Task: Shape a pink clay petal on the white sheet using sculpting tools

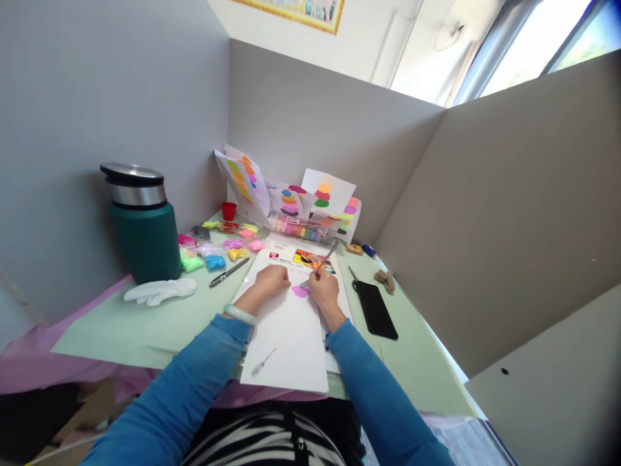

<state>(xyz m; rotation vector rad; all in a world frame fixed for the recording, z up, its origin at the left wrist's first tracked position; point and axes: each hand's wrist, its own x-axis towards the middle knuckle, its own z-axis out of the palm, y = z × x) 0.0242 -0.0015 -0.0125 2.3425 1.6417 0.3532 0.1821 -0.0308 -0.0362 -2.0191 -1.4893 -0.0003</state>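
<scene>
My right hand [325, 289] is wrapped round a metal fork [326, 257], its handle slanting up and away. The tines point left, at a flat pink-purple patch of modelling clay [300, 292] on the white paper [286, 343]. I cannot tell whether the tines press into the clay. My left hand [272, 281] rests on the paper just left of the clay, fingers curled closed. What it holds, if anything, is hidden. Near the paper's bottom edge is a small drawing of a broom [262, 364]. A printed sheet [281, 254] lies beneath, at the far end.
Left stand a green flask [144, 236], a white glove-like piece [160, 291], a pen [229, 272] and several bright clay packets [216, 262]. Right lie a black phone [376, 309] and a brown clay lump [385, 281]. Colour-swatch sheets [327, 189] lean against the grey partition [310, 110].
</scene>
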